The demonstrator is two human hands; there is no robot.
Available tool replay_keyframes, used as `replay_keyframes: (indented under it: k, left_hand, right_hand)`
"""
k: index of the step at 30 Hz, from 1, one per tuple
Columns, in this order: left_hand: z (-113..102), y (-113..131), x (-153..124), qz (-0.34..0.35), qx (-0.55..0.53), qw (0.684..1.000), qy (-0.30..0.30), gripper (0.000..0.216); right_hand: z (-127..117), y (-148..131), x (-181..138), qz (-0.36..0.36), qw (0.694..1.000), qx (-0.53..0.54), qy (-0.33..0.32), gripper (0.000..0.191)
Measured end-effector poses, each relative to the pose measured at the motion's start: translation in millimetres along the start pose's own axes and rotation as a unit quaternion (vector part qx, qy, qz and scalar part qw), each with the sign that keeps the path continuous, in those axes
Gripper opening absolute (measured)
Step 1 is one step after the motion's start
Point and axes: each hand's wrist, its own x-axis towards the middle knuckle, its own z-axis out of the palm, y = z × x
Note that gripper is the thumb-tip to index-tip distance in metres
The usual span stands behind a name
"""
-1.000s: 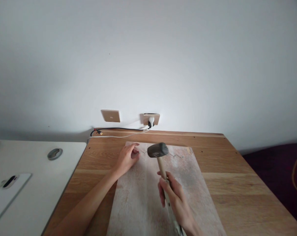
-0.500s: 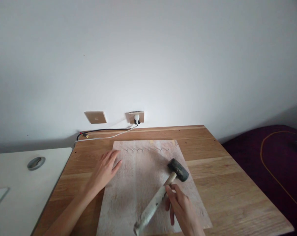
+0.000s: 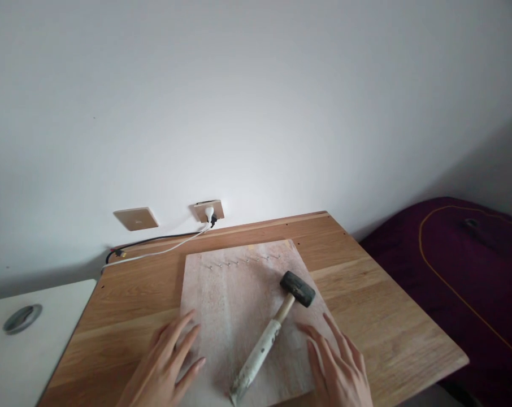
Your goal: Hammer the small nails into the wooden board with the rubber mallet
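A rubber mallet (image 3: 272, 323) is seen lying on a pale board (image 3: 234, 294) that rests on the wooden bench (image 3: 366, 316); its black head points toward the far right and its paint-flecked wooden handle runs down to the near edge of the board, where the tip is almost cut off by the frame. The left hand (image 3: 165, 367) is laid flat with fingers spread on the near left corner of the board, nothing being gripped; its wrist is cropped by the lower edge. The right hand (image 3: 338, 370) is likewise spread open, palm down, just beside the handle on the right and apart from it, with the wrist out of view. Whether its palm touches the board cannot be told. A row of small nails (image 3: 243, 261) is made out along the far edge of the board, too small for their number or depth to be judged. Two wall plates (image 3: 136, 218) are seen behind the bench, one with a white plug (image 3: 209, 213), from which cables (image 3: 154, 246) trail left. A white surface with a grey round fitting (image 3: 22, 317) is cut off at the left, and a dark purple bed (image 3: 459, 271) at the right
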Motion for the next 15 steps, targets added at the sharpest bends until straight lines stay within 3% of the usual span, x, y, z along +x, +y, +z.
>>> replay_keyframes:
  k: [4,8,11,15]
  left_hand:
    - [13,30,43,0.025,-0.051,0.995,-0.078,0.045]
    - [43,67,96,0.064,-0.096,0.984,-0.137,0.059]
    - [63,89,128,0.104,-0.107,0.978,-0.144,0.065]
    - [76,111,148,0.175,-0.125,0.966,-0.14,0.065]
  right_hand:
    - [-2,50,7,0.062,0.997,-0.045,0.022,0.033]
    - [1,116,8,0.105,0.993,-0.057,0.014,0.042]
    - [2,170,3,0.165,0.985,-0.052,0.024,0.051]
    - [3,231,-8,0.27,0.958,-0.101,0.016,0.063]
